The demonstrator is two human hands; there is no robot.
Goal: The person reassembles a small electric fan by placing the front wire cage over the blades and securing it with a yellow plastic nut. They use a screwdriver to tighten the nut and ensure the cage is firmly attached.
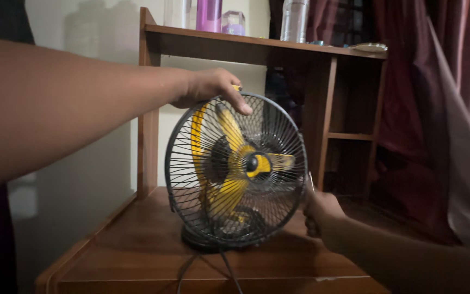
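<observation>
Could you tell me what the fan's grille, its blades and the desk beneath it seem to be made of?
Grille: thin dark wire spokes, likely painted or coated metal. Blades: smooth, uniform yellow, probably moulded plastic. Desk: reddish-brown with a slight sheen and faint grain, so wood or wood-look laminate; the dim picture leaves that open.
</observation>
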